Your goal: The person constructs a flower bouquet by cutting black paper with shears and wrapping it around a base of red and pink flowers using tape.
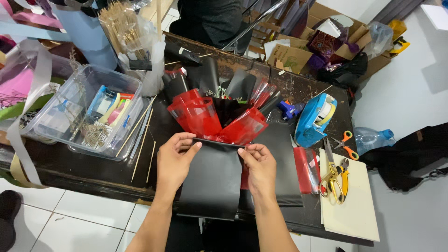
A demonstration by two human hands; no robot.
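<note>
Black sheet (212, 179): lying on the dark table (84, 168), overhanging its near edge, just below the red wrapping (210, 119).
Left hand (173, 161): pinching the sheet's top left edge, thumb on top.
Right hand (259, 167): gripping the top right corner.
Nearby: clear plastic box (88, 109) sitting left; blue tape dispenser (315, 119) and yellow scissors (333, 179) lying right.
</note>
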